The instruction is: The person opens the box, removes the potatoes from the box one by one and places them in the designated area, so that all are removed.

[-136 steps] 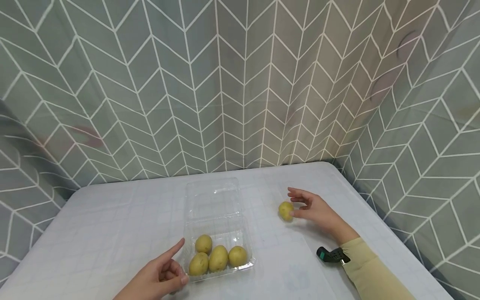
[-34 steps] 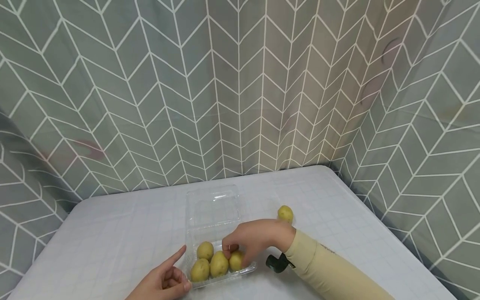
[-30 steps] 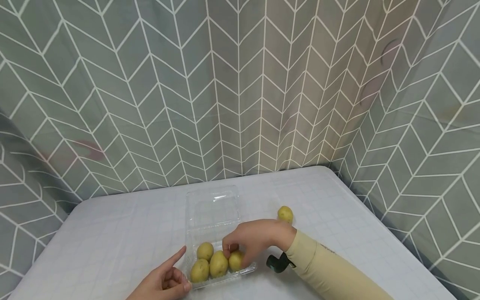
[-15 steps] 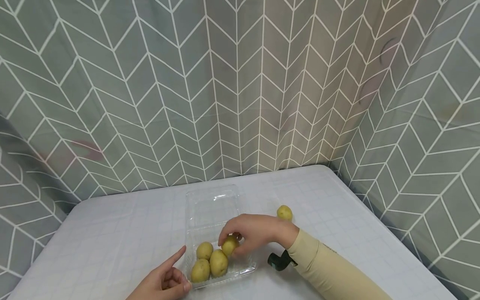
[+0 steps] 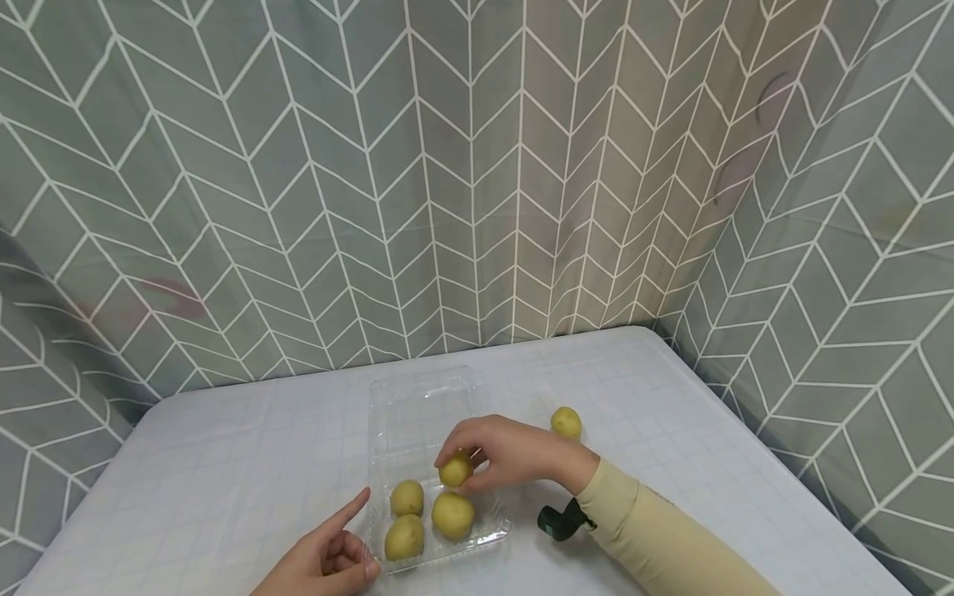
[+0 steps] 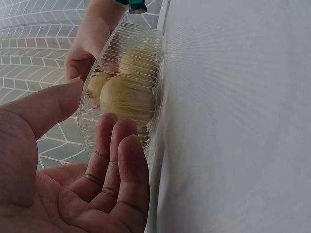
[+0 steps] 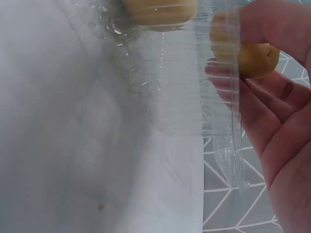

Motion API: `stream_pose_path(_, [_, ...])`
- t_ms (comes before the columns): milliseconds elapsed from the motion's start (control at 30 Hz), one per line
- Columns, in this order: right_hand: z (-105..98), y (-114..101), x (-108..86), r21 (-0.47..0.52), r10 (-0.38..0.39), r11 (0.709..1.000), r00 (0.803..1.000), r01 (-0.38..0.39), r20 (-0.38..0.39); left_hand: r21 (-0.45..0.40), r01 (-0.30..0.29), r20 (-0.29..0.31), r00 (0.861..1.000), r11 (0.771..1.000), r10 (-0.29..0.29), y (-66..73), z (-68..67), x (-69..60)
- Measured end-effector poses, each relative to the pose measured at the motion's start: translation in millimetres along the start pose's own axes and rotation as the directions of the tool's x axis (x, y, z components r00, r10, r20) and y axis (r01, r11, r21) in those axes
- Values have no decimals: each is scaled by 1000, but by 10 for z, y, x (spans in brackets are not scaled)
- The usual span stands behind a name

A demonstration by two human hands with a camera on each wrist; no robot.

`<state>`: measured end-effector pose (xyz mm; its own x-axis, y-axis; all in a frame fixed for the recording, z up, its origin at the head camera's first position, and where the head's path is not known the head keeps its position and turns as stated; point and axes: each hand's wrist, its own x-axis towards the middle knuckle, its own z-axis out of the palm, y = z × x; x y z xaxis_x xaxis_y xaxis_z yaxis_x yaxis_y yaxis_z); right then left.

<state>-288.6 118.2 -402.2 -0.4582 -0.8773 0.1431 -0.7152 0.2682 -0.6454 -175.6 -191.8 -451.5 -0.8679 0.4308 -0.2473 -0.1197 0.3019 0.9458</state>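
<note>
Yellow potato (image 5: 456, 469), one, pinched between the right hand's (image 5: 507, 451) fingers, raised over the clear container (image 5: 486, 515); left hand (image 5: 328, 553), fingers apart, beside its wall; handling: light grip, container braced, three neighbouring potatoes (image 5: 452, 516) best left unjostled

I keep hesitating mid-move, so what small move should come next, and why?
Probably carry the round yellow potato rightward, past the clear plastic container: the bare right hand has raised it from inside, and a second yellow potato rests on the white table to the right.
</note>
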Motion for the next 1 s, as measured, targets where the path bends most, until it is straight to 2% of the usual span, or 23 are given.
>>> stream_pose_path(233, [6, 14, -54, 92, 35, 995, 996, -27, -86, -2, 9, 3, 1000, 1000, -9, -11, 1, 1])
stream_pose_path(467, [-33, 18, -123, 194, 86, 980, 978, -48, -193, -4, 0, 7, 1000, 1000, 0, -9, -4, 1])
stream_pose_path(633, [-76, 42, -184, 209, 118, 976, 964, -68, -236, -4, -9, 10, 1000, 1000, 10, -3, -6, 1])
stream_pose_path(1000, [-198, 87, -369, 168, 165, 979, 932, -115, -323, -8, 6, 8, 1000, 1000, -6, 9, 1, -3])
